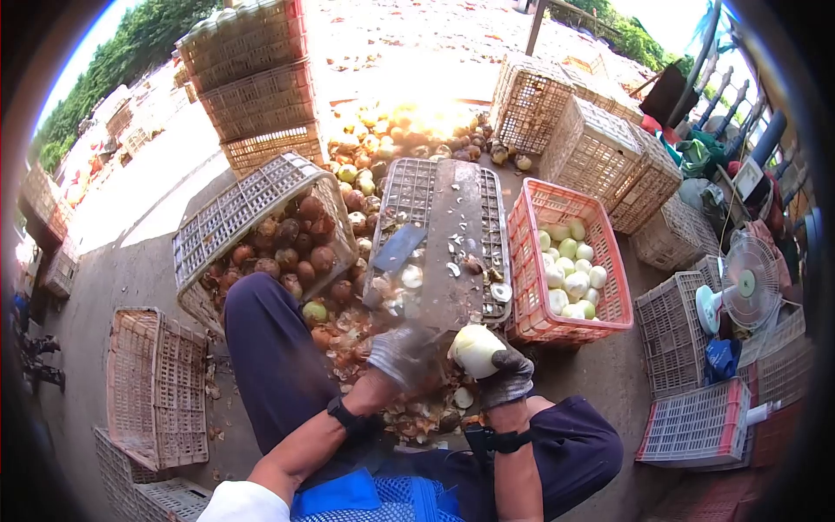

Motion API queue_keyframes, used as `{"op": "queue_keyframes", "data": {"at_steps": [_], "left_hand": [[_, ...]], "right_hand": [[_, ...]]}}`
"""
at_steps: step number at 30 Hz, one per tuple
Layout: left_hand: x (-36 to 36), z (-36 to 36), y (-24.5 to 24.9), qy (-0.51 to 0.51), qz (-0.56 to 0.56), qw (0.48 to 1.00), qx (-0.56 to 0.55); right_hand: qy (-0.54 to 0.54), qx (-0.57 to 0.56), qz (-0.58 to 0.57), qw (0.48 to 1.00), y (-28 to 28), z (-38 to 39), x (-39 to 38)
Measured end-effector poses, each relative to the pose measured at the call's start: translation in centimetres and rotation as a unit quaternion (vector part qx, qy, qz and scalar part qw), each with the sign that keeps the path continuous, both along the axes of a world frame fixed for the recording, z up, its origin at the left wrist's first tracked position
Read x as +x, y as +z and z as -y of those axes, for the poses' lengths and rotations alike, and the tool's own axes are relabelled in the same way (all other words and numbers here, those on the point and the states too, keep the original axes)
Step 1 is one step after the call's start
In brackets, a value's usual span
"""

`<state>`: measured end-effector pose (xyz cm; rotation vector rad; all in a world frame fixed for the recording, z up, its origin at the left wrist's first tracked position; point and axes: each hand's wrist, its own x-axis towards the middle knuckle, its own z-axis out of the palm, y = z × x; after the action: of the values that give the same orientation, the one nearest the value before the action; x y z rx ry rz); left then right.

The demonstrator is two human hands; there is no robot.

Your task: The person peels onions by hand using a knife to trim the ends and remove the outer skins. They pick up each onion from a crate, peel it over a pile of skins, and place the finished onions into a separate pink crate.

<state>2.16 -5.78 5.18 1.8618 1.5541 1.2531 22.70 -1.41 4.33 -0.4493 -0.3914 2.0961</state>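
Pale peeled onion [474, 348]: a round, smooth, greenish-white bulb at near centre, just in front of the near edge of the work surface.
Right hand [511, 379]: in a grey knit glove, fingers curled under and around the pale peeled onion, cupping it from the right.
Left hand [396, 355]: gloved and blurred, just left of the bulb. I cannot tell whether it is spread or pinching anything.
Handling: it looks firm and fairly dense. The bare skin is probably moist and slick, so a full wrap around its widest part should hold better than fingertips.
Work surface: an upturned grey plastic crate [439, 235] beyond the hands, strewn with white scraps, with a flat blue-grey blade [397, 250] lying on it.
Right side: a red plastic basket [525, 261] holds more pale peeled bulbs.
Left side: a tilted grey slatted crate [217, 222] is full of brown unpeeled onions [296, 239].
Ground: brown papery skins [417, 419] are heaped beneath the hands.
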Motion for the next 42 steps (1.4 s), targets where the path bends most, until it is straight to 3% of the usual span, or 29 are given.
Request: {"op": "queue_keyframes", "data": {"at_steps": [4, 8, 10, 13, 17, 25, 29, 30, 32, 33, 35, 38, 40, 42], "left_hand": [[1.3, 0.5, 3.3, -0.033, 0.074, 0.997, -0.011], [0.7, 0.1, 2.9, -0.071, 0.082, 0.993, -0.034], [0.4, -0.3, 0.2, -0.058, 0.140, 0.982, -0.111], [0.0, -0.5, -0.9, -0.058, 0.246, 0.961, -0.108], [-1.6, -1.6, -3.8, -0.014, 0.214, 0.973, -0.087], [-3.4, -1.7, -1.8, 0.056, 0.115, 0.991, -0.046], [-4.8, -3.2, -3.5, 0.114, -0.046, 0.971, -0.206], [-4.7, -3.1, -3.1, 0.073, 0.076, 0.972, -0.209], [-4.4, -2.5, -2.3, -0.015, 0.315, 0.926, -0.208], [-3.6, -1.7, 0.6, -0.043, 0.341, 0.921, -0.183], [-3.5, -1.8, -1.3, -0.106, 0.245, 0.957, -0.114], [-1.5, -0.6, 0.6, -0.065, 0.367, 0.895, -0.245], [-1.5, -0.3, 1.7, -0.062, 0.402, 0.855, -0.323], [-1.8, -0.9, -2.7, -0.086, 0.413, 0.874, -0.242]], "right_hand": [[-0.012, 0.048, 0.131, 0.990, -1.3, -0.1, 0.1], [-0.040, 0.072, 0.217, 0.973, -2.2, 0.0, -0.3], [-0.036, 0.075, 0.209, 0.974, -2.2, 0.0, -0.5], [-0.015, 0.066, 0.182, 0.981, -2.7, -0.1, -0.3], [-0.031, 0.070, 0.179, 0.981, -2.0, 0.6, -0.7], [0.004, 0.061, 0.108, 0.992, -0.1, 1.2, -1.0], [0.020, 0.098, 0.091, 0.991, 1.2, 0.8, -1.1], [0.018, 0.139, 0.177, 0.974, 1.6, 0.8, -1.1], [0.011, 0.204, 0.306, 0.930, 2.1, 0.9, -1.1], [0.008, 0.229, 0.350, 0.908, 2.3, 0.9, -1.1], [0.002, 0.250, 0.332, 0.909, 2.5, 1.0, -1.8], [0.002, 0.223, 0.208, 0.953, 2.2, 1.1, -2.4], [-0.023, 0.239, 0.235, 0.942, 1.4, 0.9, -2.4], [-0.029, 0.227, 0.246, 0.942, 1.2, 0.8, -2.3]]}}
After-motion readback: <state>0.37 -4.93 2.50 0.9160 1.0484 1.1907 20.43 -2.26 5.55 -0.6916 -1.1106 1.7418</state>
